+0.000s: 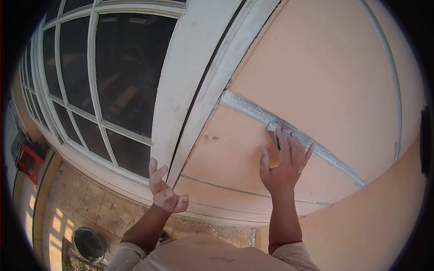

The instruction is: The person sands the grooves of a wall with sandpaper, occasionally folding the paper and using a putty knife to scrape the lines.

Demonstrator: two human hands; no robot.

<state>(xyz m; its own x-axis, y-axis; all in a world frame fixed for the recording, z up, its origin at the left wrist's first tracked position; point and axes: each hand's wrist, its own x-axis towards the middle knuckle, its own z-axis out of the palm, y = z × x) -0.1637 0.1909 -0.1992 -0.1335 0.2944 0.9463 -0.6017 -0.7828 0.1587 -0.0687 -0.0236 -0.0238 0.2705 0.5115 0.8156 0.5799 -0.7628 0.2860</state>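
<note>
My right hand [287,162] presses a small piece of folded sheet [273,126], perhaps sandpaper, against a grey-white band [253,110] that runs across the peach wall [316,67]. The fingers lie over the piece and hide part of it; the thumb points up beside it. Near the white door frame [194,90], my left hand [165,189] is raised with its fingers apart and loosely bent, holding nothing.
White-framed glass panes [131,67] fill the upper left. A dark bucket [89,244] stands on the tiled floor [104,207] at the lower left. Farther left is a red stool [30,160]. A thin grey strip [389,58] curves along the wall at right.
</note>
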